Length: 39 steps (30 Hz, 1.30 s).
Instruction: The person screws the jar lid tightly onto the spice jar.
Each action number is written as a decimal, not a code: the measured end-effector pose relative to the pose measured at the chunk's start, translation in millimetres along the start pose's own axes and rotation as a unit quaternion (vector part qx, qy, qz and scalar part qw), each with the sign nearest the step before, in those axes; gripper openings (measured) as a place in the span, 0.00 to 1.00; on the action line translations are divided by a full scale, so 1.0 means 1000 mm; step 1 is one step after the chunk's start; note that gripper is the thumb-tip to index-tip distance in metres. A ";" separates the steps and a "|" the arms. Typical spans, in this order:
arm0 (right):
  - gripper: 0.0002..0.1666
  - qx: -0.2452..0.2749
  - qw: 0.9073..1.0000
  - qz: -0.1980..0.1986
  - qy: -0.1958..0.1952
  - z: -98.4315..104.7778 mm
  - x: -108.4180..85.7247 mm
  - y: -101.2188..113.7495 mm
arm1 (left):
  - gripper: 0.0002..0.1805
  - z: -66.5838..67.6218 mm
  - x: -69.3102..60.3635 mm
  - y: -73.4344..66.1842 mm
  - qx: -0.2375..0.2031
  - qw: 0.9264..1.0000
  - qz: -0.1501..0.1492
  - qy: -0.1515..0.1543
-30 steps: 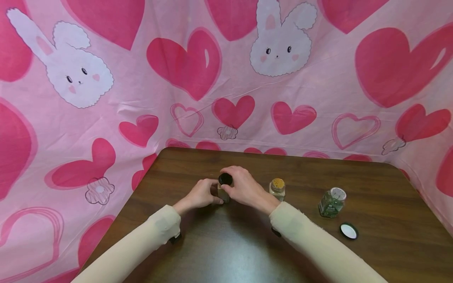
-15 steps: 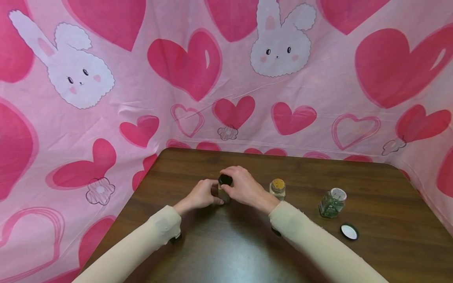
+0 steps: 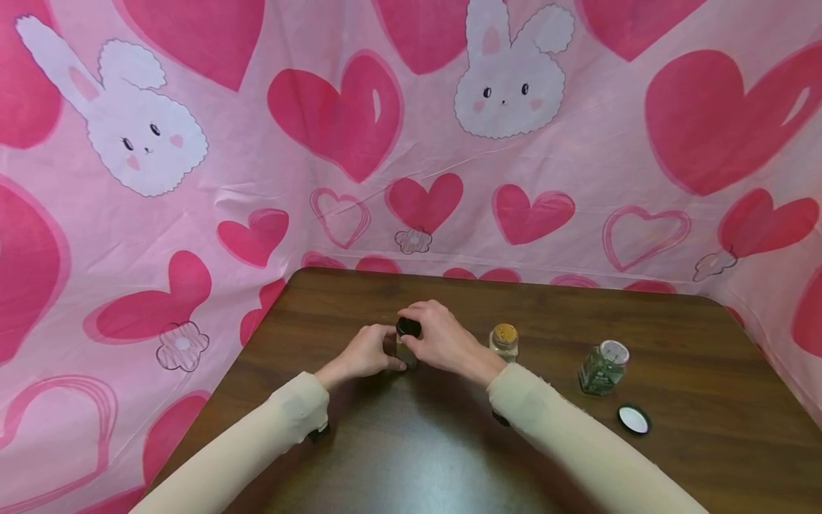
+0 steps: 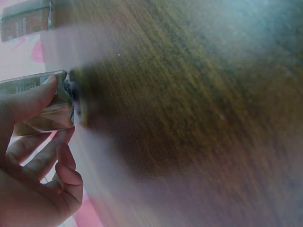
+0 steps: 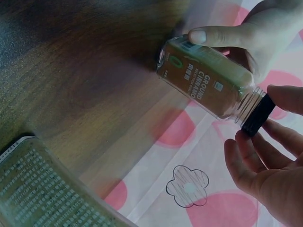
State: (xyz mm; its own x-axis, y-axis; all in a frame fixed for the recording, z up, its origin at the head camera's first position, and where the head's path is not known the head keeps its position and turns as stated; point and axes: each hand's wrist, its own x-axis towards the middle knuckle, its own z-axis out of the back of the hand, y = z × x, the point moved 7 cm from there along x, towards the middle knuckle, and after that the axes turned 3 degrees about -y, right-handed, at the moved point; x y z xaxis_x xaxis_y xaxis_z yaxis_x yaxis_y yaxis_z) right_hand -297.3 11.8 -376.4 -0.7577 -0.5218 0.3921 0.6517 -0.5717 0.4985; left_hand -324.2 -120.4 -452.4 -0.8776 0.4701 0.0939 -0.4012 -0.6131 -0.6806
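Observation:
A clear ground cinnamon jar (image 5: 203, 78) with brown powder inside stands on the table. My left hand (image 3: 366, 352) grips its lower body, thumb (image 4: 35, 101) on one side and fingers on the other. At the jar's mouth is a black lid (image 5: 258, 115), pinched between the thumb and fingers of my right hand (image 3: 443, 339). Glass threads of the neck show below the lid in the right wrist view. From the head view, my hands hide most of the jar. To the right of my right hand is an uncapped spice jar (image 3: 504, 344) with yellow powder at its mouth.
Farther right stands a jar of green flakes (image 3: 600, 371) with a pale top. Near it a black-rimmed lid (image 3: 633, 420) lies with its white inside up. The brown wooden table (image 3: 411, 457) meets a pink heart-print cloth (image 3: 359, 157) at the back and left.
Hardly anything differs: my right hand on the black lid shifts very slightly, while my left hand and the jars stay where they were.

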 end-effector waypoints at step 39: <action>0.25 -0.006 1.000 -0.011 0.020 -0.006 0.000 -0.006 | 0.28 -0.006 0.004 0.015 0.001 0.999 -0.041 0.004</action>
State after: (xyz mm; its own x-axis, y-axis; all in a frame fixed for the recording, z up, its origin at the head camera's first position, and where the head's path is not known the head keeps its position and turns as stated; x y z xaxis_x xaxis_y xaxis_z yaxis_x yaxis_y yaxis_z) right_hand -300.5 11.4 -384.3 -0.7700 -0.5337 0.3496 0.6353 -0.5905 0.4977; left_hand -332.5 -124.4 -466.7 -0.8395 0.5239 0.1438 -0.4727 -0.5739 -0.6687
